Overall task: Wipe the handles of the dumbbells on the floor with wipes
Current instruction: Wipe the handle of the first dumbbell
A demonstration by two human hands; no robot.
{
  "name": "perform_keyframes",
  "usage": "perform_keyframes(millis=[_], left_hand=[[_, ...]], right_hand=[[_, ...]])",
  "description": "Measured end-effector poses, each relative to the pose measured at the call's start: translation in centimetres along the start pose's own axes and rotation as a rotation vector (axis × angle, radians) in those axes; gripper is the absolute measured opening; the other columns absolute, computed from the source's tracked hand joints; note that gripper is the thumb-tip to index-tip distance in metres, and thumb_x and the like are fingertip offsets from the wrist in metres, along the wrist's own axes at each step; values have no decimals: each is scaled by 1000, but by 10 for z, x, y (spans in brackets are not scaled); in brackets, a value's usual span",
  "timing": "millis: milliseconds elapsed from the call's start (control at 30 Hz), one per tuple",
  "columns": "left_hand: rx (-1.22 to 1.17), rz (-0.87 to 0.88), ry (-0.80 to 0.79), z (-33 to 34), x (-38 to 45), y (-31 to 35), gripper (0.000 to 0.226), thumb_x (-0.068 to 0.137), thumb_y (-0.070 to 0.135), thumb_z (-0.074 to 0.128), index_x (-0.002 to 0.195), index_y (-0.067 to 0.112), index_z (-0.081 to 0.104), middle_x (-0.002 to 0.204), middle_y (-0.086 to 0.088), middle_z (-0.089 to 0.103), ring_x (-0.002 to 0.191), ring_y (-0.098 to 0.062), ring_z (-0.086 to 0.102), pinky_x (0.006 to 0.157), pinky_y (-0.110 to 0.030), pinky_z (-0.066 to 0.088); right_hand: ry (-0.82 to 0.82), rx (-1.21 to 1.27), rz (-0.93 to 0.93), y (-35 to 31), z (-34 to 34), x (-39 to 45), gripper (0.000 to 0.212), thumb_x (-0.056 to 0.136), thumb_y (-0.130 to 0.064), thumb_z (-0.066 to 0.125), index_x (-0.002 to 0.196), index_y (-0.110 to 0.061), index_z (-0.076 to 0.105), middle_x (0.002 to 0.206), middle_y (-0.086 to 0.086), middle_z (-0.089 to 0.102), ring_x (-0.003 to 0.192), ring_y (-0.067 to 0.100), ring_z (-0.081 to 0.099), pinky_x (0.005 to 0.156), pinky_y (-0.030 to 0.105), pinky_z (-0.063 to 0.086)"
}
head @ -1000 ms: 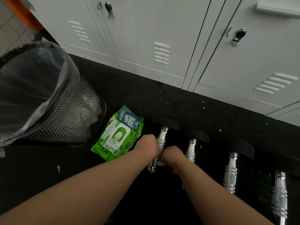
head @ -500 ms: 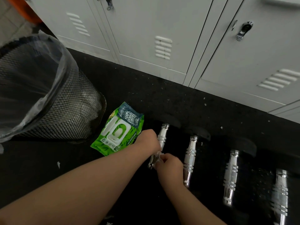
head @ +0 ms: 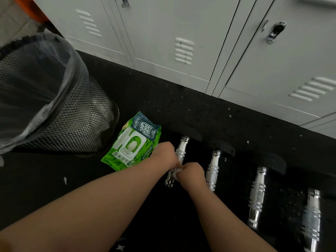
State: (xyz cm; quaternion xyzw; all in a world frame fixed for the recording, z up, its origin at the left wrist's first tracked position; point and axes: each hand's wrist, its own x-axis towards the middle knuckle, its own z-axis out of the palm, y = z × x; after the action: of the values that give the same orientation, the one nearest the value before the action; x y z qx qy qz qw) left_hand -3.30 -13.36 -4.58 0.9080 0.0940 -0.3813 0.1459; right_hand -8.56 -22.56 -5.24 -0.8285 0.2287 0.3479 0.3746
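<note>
Several black dumbbells with chrome handles lie in a row on the black floor. My left hand (head: 166, 155) grips the chrome handle of the leftmost dumbbell (head: 182, 146) at its middle. Just below it, my right hand (head: 191, 174) holds a white wipe (head: 176, 171) bunched against the same handle's lower part. Only a small piece of the wipe shows between my hands. The second handle (head: 213, 170), third handle (head: 257, 195) and fourth handle (head: 311, 219) lie bare to the right.
A green pack of wipes (head: 131, 141) lies on the floor left of the dumbbells. A black mesh bin (head: 72, 113) with a clear liner stands at the left. Grey lockers (head: 181, 33) run along the back.
My right hand slid down the leftmost handle toward its near end, then came back up close under my left hand. My left hand kept its grip. The view shifted slightly.
</note>
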Motion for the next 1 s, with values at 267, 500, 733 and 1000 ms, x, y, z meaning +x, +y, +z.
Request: perform_keyframes(millis=[267, 500, 733, 1000], left_hand=[[91, 28, -2, -1, 3, 1, 26, 79, 26, 70, 87, 2, 66, 102, -13, 68, 98, -28, 64, 71, -28, 44], [147, 51, -18, -1, 9, 1, 38, 78, 36, 73, 94, 3, 65, 101, -11, 66, 99, -26, 63, 69, -27, 41], [178, 61, -23, -1, 10, 0, 35, 82, 33, 69, 95, 1, 65, 98, -11, 65, 100, -27, 62, 70, -27, 40], [274, 84, -62, -6, 9, 3, 37, 86, 28, 59, 57, 11, 44, 66, -2, 49, 99, -28, 63, 69, -27, 40]], right_hand=[[-99, -87, -15, 11, 6, -8, 16, 75, -18, 65, 65, -7, 61, 54, 0, 47, 50, 14, 46, 40, 16, 28], [128, 214, -17, 15, 23, -19, 19, 73, -27, 73, 77, -11, 63, 76, 5, 66, 72, 20, 62, 60, 27, 43], [-15, 411, 48, 25, 16, -6, 11, 76, -2, 64, 69, -10, 68, 59, 4, 58, 51, 12, 49, 46, 17, 36], [-380, 843, 374, 13, 16, 40, 44, 83, 17, 23, 77, -2, 62, 62, 12, 68, 63, 21, 60, 56, 26, 42]])
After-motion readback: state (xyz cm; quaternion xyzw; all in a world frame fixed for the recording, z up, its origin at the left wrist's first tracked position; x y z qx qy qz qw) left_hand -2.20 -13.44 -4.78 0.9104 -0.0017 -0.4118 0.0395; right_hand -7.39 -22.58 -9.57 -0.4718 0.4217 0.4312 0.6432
